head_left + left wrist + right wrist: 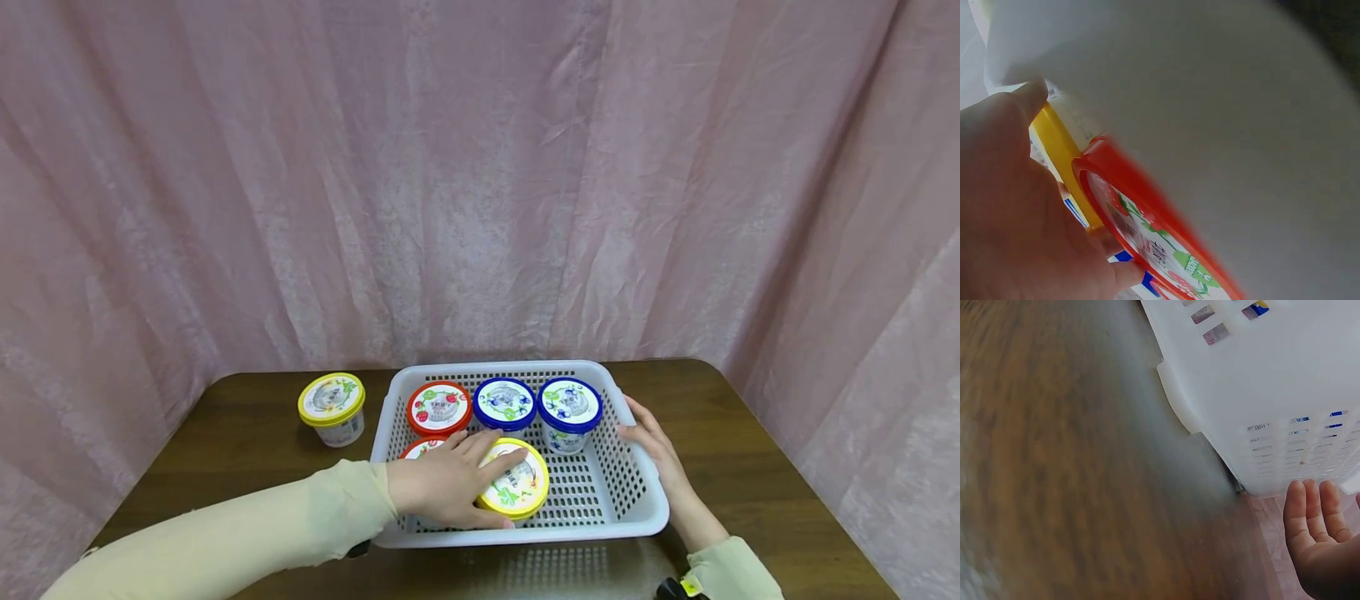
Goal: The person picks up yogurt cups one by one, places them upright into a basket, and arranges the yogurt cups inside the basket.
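My left hand (453, 483) grips a yellow-lidded tub (517, 487) inside the white plastic basket (517, 537), the thumb on its near side and fingers across the lid. In the left wrist view its yellow rim (1060, 134) is beside the hand, partly behind a red-lidded tub (1147, 231). Against the basket's right side rests my right hand (663, 458), the thumb at the rim. Seen from the right wrist, its straight fingers (1314, 509) lie at the outer wall.
Two blue-lidded tubs (570, 404) and a red-lidded tub (439, 408) stand along the basket's far side. Another red lid (422, 447) is partly under my left hand. A second yellow-lidded tub (332, 408) stands on the wooden table (262, 450) left of the basket. Pink curtains (480, 183) hang behind.
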The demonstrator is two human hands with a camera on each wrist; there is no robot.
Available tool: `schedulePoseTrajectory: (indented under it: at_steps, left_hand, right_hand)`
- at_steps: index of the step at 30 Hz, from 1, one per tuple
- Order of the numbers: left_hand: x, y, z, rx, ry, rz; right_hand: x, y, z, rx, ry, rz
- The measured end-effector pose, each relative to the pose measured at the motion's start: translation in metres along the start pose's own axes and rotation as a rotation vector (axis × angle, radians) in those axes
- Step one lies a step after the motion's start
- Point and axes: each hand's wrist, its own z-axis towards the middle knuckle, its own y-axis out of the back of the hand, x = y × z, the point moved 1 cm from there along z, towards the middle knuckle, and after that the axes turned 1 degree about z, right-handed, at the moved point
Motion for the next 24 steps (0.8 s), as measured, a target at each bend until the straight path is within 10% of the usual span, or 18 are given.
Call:
schedulePoseTrajectory:
  at_steps: [24]
  left_hand:
    - [0.0094, 0.0052, -0.0107, 0.042, -0.039, -0.126]
  right_hand:
    - [0.0012, 0.0002, 0.001, -0.005, 0.007, 0.024]
